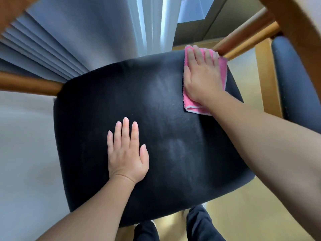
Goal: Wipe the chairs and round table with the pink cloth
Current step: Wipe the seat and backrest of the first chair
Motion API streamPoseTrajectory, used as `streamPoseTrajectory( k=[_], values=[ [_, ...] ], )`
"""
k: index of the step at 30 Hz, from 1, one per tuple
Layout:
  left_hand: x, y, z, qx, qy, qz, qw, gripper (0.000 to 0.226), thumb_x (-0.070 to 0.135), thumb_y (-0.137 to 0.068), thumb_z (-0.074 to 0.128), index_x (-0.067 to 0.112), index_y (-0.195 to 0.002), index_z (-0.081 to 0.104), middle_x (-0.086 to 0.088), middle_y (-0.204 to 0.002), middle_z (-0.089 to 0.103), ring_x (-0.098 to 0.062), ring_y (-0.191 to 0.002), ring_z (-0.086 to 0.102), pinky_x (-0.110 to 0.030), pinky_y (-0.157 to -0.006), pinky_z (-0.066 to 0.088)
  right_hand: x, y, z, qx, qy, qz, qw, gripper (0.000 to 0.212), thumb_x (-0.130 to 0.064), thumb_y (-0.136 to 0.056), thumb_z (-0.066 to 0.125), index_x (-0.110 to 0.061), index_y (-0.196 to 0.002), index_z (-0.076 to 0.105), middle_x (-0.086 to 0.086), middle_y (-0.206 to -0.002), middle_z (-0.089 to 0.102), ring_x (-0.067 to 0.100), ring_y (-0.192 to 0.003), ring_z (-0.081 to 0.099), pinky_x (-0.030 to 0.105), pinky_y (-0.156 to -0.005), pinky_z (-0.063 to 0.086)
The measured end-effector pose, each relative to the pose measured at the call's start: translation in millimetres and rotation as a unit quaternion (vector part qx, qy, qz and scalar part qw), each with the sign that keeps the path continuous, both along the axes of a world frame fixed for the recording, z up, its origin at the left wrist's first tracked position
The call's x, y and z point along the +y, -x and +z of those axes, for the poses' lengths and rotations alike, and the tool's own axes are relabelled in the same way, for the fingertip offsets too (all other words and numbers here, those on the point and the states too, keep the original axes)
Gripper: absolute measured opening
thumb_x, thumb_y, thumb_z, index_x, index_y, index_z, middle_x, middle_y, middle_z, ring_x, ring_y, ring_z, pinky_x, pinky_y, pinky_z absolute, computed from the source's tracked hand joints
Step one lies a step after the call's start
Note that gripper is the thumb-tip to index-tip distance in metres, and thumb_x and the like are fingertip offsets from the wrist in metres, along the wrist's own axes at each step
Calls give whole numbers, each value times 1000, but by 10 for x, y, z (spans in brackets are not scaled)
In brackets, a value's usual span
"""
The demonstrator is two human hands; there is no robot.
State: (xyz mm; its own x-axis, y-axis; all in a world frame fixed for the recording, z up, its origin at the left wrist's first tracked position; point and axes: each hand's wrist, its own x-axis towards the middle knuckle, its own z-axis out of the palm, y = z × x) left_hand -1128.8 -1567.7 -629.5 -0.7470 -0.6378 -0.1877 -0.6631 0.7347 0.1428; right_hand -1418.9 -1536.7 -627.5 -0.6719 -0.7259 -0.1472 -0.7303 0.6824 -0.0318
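A chair with a black padded seat [107, 105] and wooden frame fills the middle of the view. My right hand [202, 75] lies flat with straight fingers on the folded pink cloth [223, 70], pressing it onto the seat's far right corner. My left hand [127, 153] rests flat and open on the near left part of the seat, holding nothing. Faint pale streaks show on the seat between the two hands. At the top right runs a curved wooden edge [295, 20], which may be the round table; I cannot tell.
A second chair with a dark blue seat [295, 80] and wooden legs stands close on the right. Grey pleated curtains [78, 32] hang behind the chair. My legs in dark trousers [199, 223] stand at the seat's near edge on a light wood floor [251, 220].
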Motion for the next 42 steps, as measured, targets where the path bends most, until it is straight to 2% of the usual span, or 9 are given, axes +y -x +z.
streamPoseTrajectory(
  k=[4, 8, 11, 14, 17, 22, 24, 31, 42],
  values=[
    [8, -7, 11, -1, -3, -3, 1000, 65, 34, -87, 33, 5, -145, 26, -19, -153, 24, -32, -142, 14, -46, -117, 3, -56, 83, 9, -4, 3, 29, 1000, 58, -37, -98, 17, -16, -151, 24, 6, -155, 29, 32, -141, 25, 51, -118, 12],
    [3, 5, 7, -8, -7, -10, 1000, 66, 35, -87, 33, 8, -146, 22, -16, -154, 23, -31, -142, 14, -46, -116, 4, -457, 119, 54, -24, 21, 138, 990, 51, -36, -98, 18, -16, -135, 47, 9, -135, 53, 34, -119, 46, 47, -104, 33],
    [-2, 13, 5, -13, -9, -8, 1000, 65, 35, -88, 33, 8, -146, 23, -15, -155, 22, -30, -143, 15, -47, -116, 7, -589, -6, 38, -22, 44, 191, 980, 49, -35, -99, 21, -14, -131, 51, 10, -130, 57, 34, -114, 50, 45, -99, 36],
    [5, -2, 20, -13, -11, -2, 1000, 64, 35, -88, 34, 8, -146, 27, -15, -154, 24, -30, -143, 16, -47, -116, 8, -529, -87, 58, -26, 36, 215, 976, 54, -35, -99, 19, -13, -142, 41, 10, -142, 49, 35, -125, 44, 46, -107, 30],
    [25, 6, 38, -18, -12, 3, 1000, 63, 36, -90, 32, 8, -146, 28, -14, -155, 25, -29, -143, 16, -46, -116, 8, -439, -299, 77, -50, 19, 234, 971, 59, -37, -100, 18, -13, -153, 24, 9, -157, 29, 36, -144, 24, 49, -120, 11],
    [100, -39, 185, -50, -32, 43, 997, 64, 44, -94, 15, 15, -151, 12, -8, -159, 7, -23, -147, 2, -41, -119, 0, -330, -610, 94, -61, -2, 263, 963, 61, -39, -99, 15, -14, -155, 12, 9, -161, 16, 34, -148, 11, 48, -121, 2],
    [260, -229, 245, -53, -47, 59, 996, 64, 45, -94, 15, 15, -151, 10, -8, -159, 3, -22, -147, 0, -40, -119, 1, -301, -711, 112, -64, -7, 268, 961, 61, -39, -99, 14, -14, -155, 11, 9, -162, 15, 35, -148, 9, 48, -121, 0],
    [866, -1201, 415, -23, -115, 105, 988, 58, 35, -92, 34, 8, -144, 34, -9, -153, 30, -20, -142, 21, -35, -117, 16, -195, -1289, 138, -71, -23, 309, 948, 64, -41, -98, 9, -13, -155, 10, 8, -162, 13, 35, -148, 8, 47, -120, -1],
    [1215, -1875, 568, 5, -125, 155, 980, 51, 29, -91, 36, 9, -136, 47, -5, -145, 44, -17, -136, 32, -29, -109, 17, -332, -2313, 133, -82, -31, 386, 918, 61, -40, -101, 11, -14, -155, 0, 6, -163, 2, 32, -149, -2, 48, -121, -4]
  ],
)
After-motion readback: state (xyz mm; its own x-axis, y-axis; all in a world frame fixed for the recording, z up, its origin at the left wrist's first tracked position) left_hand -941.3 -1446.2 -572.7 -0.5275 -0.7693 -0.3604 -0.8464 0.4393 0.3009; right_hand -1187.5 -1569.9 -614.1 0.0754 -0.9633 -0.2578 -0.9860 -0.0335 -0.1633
